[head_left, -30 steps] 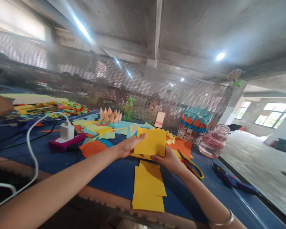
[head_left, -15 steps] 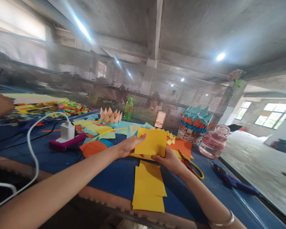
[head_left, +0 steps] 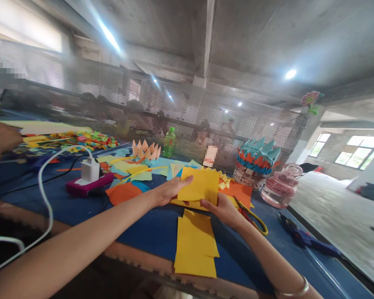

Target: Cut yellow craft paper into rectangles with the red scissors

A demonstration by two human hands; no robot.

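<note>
Between my two hands is a piece of yellow paper [head_left: 198, 184], held up just above the table. My left hand [head_left: 171, 192] grips its left edge, the thumb lying on the face. My right hand [head_left: 223, 209] pinches the lower right corner, with its thumb in front. The fingers behind the paper are mostly hidden. Nearer to me, overlapping yellow sheets [head_left: 195, 241] lie on the blue table. Yellow-handled scissors [head_left: 256, 218] rest just right of my right hand, partly on an orange sheet [head_left: 241, 189].
A purple power strip [head_left: 89, 185] with a white charger [head_left: 90, 169] and cable sits left. Folded-paper crowns [head_left: 146, 152], a green bottle [head_left: 169, 142] and a pink bottle [head_left: 279, 187] stand behind. A blue glue gun [head_left: 305, 236] lies right. Another person's hand [head_left: 3, 141] is far left.
The view has shifted very slightly. Both hands keep the same grip on the yellow paper, and the other person's hand at far left has moved a little.
</note>
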